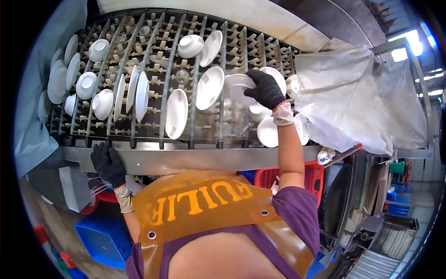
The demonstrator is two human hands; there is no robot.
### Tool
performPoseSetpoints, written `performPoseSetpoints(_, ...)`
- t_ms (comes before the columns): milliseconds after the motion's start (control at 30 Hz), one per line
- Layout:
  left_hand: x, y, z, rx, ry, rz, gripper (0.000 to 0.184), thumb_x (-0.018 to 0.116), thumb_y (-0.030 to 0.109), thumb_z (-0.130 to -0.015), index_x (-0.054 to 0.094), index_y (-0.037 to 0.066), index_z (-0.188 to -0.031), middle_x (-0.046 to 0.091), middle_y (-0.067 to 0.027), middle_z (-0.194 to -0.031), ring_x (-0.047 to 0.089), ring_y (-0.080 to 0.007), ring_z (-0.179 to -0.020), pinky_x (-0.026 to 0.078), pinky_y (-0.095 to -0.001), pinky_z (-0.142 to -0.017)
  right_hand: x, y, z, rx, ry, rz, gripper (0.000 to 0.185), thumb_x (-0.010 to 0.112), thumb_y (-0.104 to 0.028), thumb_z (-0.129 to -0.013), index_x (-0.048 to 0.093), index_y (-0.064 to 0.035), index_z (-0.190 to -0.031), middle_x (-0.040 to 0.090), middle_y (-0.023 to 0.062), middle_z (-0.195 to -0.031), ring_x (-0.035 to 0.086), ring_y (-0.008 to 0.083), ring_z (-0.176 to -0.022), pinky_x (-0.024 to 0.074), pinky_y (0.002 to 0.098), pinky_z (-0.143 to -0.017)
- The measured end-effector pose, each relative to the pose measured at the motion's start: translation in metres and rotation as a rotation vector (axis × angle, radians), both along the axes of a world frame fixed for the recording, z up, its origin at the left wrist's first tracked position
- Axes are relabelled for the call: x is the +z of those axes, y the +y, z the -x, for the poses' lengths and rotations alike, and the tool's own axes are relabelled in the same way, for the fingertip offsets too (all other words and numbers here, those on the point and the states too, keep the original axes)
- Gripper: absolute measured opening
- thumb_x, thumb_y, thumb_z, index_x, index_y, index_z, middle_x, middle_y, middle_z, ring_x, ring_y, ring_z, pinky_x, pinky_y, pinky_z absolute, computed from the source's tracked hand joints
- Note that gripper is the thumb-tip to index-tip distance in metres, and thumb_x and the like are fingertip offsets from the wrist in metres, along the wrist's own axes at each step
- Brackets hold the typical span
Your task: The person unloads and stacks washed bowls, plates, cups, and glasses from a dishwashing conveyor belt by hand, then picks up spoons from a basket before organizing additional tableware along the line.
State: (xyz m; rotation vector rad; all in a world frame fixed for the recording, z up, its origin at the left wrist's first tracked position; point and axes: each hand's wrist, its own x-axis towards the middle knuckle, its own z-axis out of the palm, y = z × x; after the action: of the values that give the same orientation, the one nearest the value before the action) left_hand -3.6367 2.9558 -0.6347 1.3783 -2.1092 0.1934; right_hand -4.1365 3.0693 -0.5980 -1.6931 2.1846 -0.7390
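Note:
My right hand (267,89), in a dark knit glove, grips the rim of a white bowl (239,89) over the right part of a pegged conveyor rack. The bowl is slightly smeared by motion. Close to that hand are a white plate (275,76) behind it and white dishes (268,132) below the wrist. An oval white dish (210,88) leans on the pegs to the left of the held bowl. My left hand (108,163), gloved too, rests with fingers apart on the metal front edge (186,159) of the rack and holds nothing.
More white plates (142,96) and bowls (86,85) stand among the pegs toward the left. Translucent plastic curtains (341,97) hang at the right end. A red basket (269,179) is under the front edge. A blue bin (103,239) sits on the floor at lower left.

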Motion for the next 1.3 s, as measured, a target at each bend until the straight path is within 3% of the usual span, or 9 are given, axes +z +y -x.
performPoseSetpoints(133, -0.001, 0.002, 0.004, -0.007, -0.019, -0.012, 0.021, 0.056, 0.016, -0.084, 0.066, 0.006, -0.099, 0.064, -0.0111, -0.105, 0.053, -0.0305, -0.111, 0.033, -0.0426, -0.100, 0.007, -0.014, -0.022, 0.317, 0.525, 0.283, 0.014, 0.062, -0.007, -0.063, 0.060, -0.0157, -0.074, 0.061, 0.0033, -0.080, 0.058, 0.0238, -0.087, 0.0401, 0.0379, -0.089)
performPoseSetpoints(267, -0.006, 0.003, 0.004, 0.000, -0.048, 0.001, 0.019, 0.056, 0.017, -0.084, 0.066, 0.006, -0.097, 0.064, -0.0107, -0.105, 0.053, -0.0306, -0.111, 0.032, -0.0430, -0.101, -0.061, -0.034, 0.001, 0.464, 0.558, 0.258, 0.019, 0.054, -0.005, -0.070, 0.063, -0.0162, -0.083, 0.061, 0.0066, -0.094, 0.055, 0.0254, -0.100, 0.0345, 0.0410, -0.098)
performPoseSetpoints(367, -0.009, 0.009, 0.006, -0.024, -0.019, 0.028, 0.018, 0.056, 0.017, -0.084, 0.066, 0.005, -0.094, 0.064, -0.0113, -0.105, 0.053, -0.0311, -0.110, 0.033, -0.0436, -0.100, -0.120, -0.039, 0.055, -0.026, 0.286, 0.549, 0.028, 0.055, -0.010, -0.073, 0.063, -0.0126, -0.100, 0.058, 0.0149, -0.109, 0.053, 0.0304, -0.106, 0.0330, 0.0410, -0.101)
performPoseSetpoints(467, -0.007, 0.011, 0.013, -0.038, -0.018, 0.068, 0.018, 0.056, 0.017, -0.084, 0.066, 0.004, -0.093, 0.064, -0.0121, -0.104, 0.055, -0.0318, -0.108, 0.033, -0.0440, -0.100, -0.111, 0.003, 0.126, -0.729, 0.150, -0.155, 0.056, 0.070, -0.038, -0.067, 0.059, -0.0062, -0.112, 0.053, 0.0197, -0.122, 0.052, 0.0327, -0.111, 0.0394, 0.0411, -0.097)
performPoseSetpoints(533, -0.008, 0.012, 0.014, 0.002, -0.077, 0.061, 0.018, 0.057, 0.016, -0.083, 0.065, 0.004, -0.092, 0.064, -0.0129, -0.104, 0.055, -0.0319, -0.106, 0.035, -0.0444, -0.098, -0.157, 0.012, 0.196, -0.598, 0.089, -0.422, 0.060, 0.074, -0.040, -0.062, 0.062, -0.0041, -0.109, 0.061, 0.0196, -0.109, 0.059, 0.0308, -0.102, 0.0456, 0.0408, -0.088)
performPoseSetpoints(800, -0.002, 0.027, 0.029, -0.048, 0.025, 0.027, 0.018, 0.056, 0.011, -0.081, 0.065, 0.000, -0.092, 0.063, -0.0162, -0.103, 0.054, -0.0343, -0.105, 0.036, -0.0441, -0.096, -0.087, -0.021, 0.133, -0.584, 0.023, 0.463, 0.035, 0.066, -0.033, -0.076, 0.064, -0.0026, -0.093, 0.066, 0.0172, -0.082, 0.063, 0.0319, -0.076, 0.0479, 0.0386, -0.068)
performPoseSetpoints(867, 0.000, 0.026, 0.031, -0.050, -0.024, 0.056, 0.018, 0.056, 0.011, -0.081, 0.065, -0.001, -0.092, 0.063, -0.0168, -0.103, 0.055, -0.0343, -0.104, 0.036, -0.0438, -0.095, -0.074, 0.001, 0.108, -0.409, -0.165, 0.127, 0.038, 0.062, -0.036, -0.082, 0.063, 0.0002, -0.094, 0.066, 0.0167, -0.081, 0.064, 0.0281, -0.077, 0.0469, 0.0387, -0.069)
performPoseSetpoints(967, -0.006, 0.028, 0.037, -0.068, 0.011, 0.080, 0.019, 0.055, 0.013, -0.083, 0.065, -0.001, -0.091, 0.063, -0.0168, -0.102, 0.056, -0.0339, -0.100, 0.036, -0.0441, -0.095, -0.104, 0.049, 0.075, -0.069, -0.211, -0.237, 0.064, 0.071, -0.043, -0.071, 0.052, -0.0085, -0.122, 0.058, 0.0185, -0.115, 0.055, 0.0336, -0.107, 0.0432, 0.0377, -0.091)
performPoseSetpoints(1300, -0.010, 0.040, 0.049, -0.039, -0.007, 0.025, 0.020, 0.055, 0.015, -0.083, 0.065, 0.000, -0.092, 0.063, -0.0162, -0.100, 0.055, -0.0350, -0.103, 0.037, -0.0445, -0.094, -0.093, 0.065, 0.046, -0.262, -0.366, -0.046, 0.069, 0.080, -0.030, -0.056, 0.052, -0.0034, -0.112, 0.059, 0.0190, -0.107, 0.059, 0.0291, -0.097, 0.0470, 0.0370, -0.083)
